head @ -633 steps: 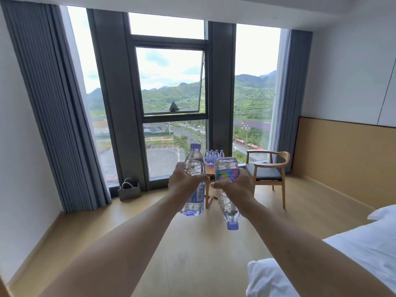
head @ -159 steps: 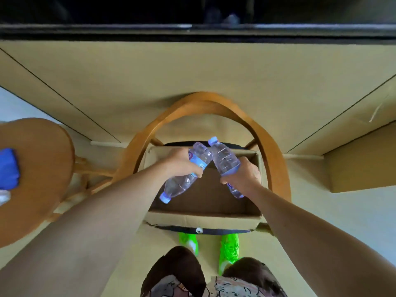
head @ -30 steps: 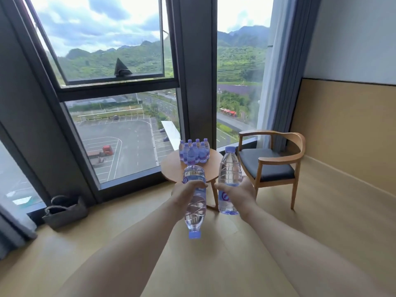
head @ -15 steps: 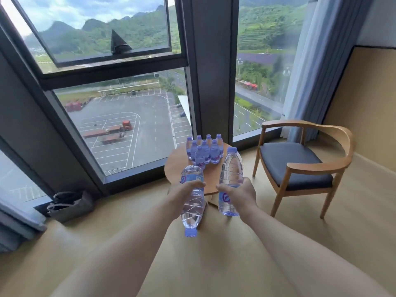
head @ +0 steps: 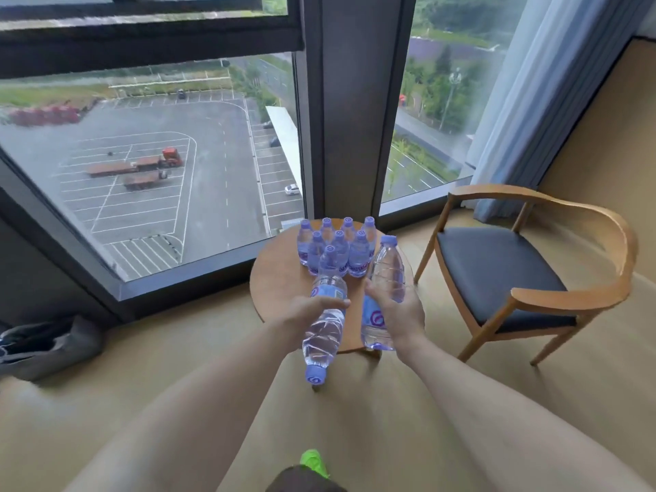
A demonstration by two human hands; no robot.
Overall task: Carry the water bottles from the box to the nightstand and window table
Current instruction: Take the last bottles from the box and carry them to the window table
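My left hand [head: 308, 313] grips a clear water bottle [head: 324, 335] held upside down, its blue cap pointing at the floor. My right hand [head: 401, 314] holds a second water bottle [head: 385, 275] upright, cap on top. Both hang over the near edge of the small round wooden window table [head: 275, 278]. Several blue-capped bottles [head: 337, 245] stand clustered on the far half of that table, just beyond my hands. The box and the nightstand are out of view.
A wooden armchair [head: 532, 278] with a dark seat stands right of the table. A floor-to-ceiling window [head: 152, 165] and dark pillar [head: 351, 111] rise behind it, a curtain [head: 514, 111] at right. A grey bag [head: 46, 346] lies on the floor at left.
I have come closer to the window table and my view has tipped down. Both hands with their bottles now hang over the table's near edge.
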